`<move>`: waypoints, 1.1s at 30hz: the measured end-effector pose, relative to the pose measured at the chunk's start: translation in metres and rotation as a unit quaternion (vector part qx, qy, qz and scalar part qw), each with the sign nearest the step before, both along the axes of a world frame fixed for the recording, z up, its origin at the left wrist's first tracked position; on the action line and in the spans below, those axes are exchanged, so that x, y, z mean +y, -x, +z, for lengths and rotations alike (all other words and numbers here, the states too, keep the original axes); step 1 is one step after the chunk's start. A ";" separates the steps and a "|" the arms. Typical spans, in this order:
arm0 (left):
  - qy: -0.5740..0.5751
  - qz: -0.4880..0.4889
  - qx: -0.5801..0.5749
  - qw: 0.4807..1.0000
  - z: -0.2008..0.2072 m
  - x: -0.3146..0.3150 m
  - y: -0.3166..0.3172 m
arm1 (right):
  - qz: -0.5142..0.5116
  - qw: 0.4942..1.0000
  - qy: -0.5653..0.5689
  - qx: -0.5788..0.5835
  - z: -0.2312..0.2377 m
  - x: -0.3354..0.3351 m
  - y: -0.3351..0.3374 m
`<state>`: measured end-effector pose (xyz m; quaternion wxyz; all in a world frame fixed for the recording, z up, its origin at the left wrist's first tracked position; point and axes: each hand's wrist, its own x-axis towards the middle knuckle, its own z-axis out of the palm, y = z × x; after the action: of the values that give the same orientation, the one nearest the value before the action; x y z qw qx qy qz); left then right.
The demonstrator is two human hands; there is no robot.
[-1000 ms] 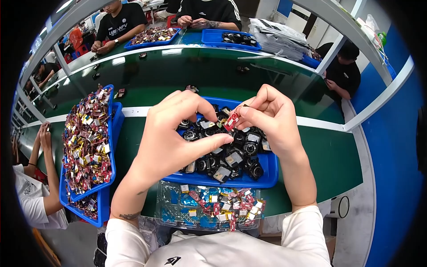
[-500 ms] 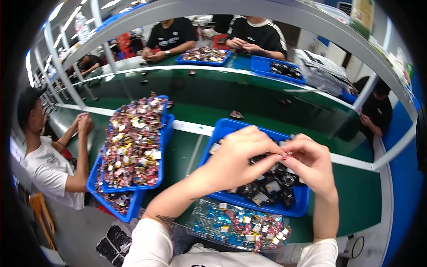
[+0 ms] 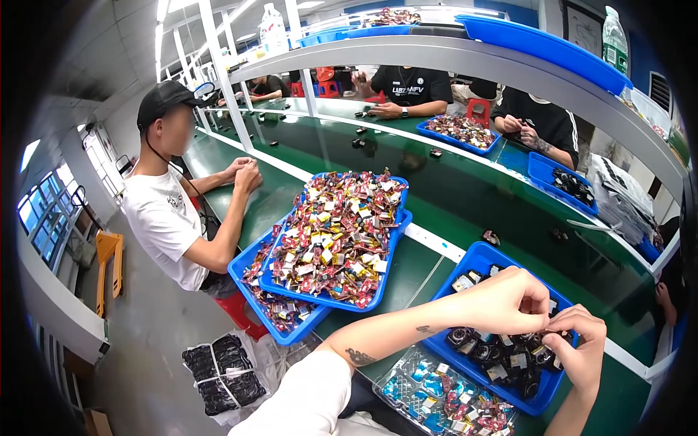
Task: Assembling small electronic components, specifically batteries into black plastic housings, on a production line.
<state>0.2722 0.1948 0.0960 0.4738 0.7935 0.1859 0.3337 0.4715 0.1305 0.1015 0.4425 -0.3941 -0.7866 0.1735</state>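
My left hand (image 3: 512, 299) and my right hand (image 3: 582, 345) meet fingertip to fingertip, both closed in a pinch. What lies between them is too small and covered to make out. Below them is a blue tray (image 3: 478, 254) of black parts (image 3: 483, 352), some with round faces, mixed with whitish pieces. Against its near side lies a clear plastic tray (image 3: 396, 386) with blue patches and small red, white and yellow pieces. Left of my forearm, an upper blue tray (image 3: 320, 296), heaped with small red circuit boards (image 3: 334, 236), rests on a lower blue tray (image 3: 291, 336).
A co-worker in white (image 3: 163, 225) sits at left, hands together. Several people work across the green conveyor belt (image 3: 320, 145), which carries scattered small parts. A grey shelf beam (image 3: 436, 59) crosses overhead. A strapped black bundle (image 3: 222, 374) and an orange pallet jack (image 3: 109, 269) stand on the floor.
The view has swung left and up, so the trays and my hands appear farther right and lower. My hands stay pinched together over the tray of black parts.
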 end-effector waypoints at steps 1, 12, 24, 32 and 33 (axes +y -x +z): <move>-0.001 0.001 -0.002 1.000 0.002 0.000 0.001 | -0.016 0.999 0.040 0.028 0.002 -0.001 -0.001; -0.095 0.032 0.004 0.995 0.005 -0.002 -0.001 | 0.000 0.964 0.223 0.146 0.000 0.001 -0.003; -0.067 0.050 -0.029 0.996 -0.004 -0.001 -0.002 | -0.047 0.997 0.061 -0.008 0.001 -0.007 -0.004; -0.158 0.088 -0.097 0.979 -0.013 -0.001 -0.010 | -0.098 0.983 0.099 0.118 -0.004 -0.005 -0.002; -0.146 0.060 -0.092 0.983 -0.013 0.000 -0.010 | -0.078 0.979 0.113 0.149 -0.005 -0.004 -0.002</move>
<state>0.2826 0.1945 0.0830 0.3469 0.8076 0.1383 0.4564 0.4740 0.1261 0.0970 0.5193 -0.4713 -0.6542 0.2832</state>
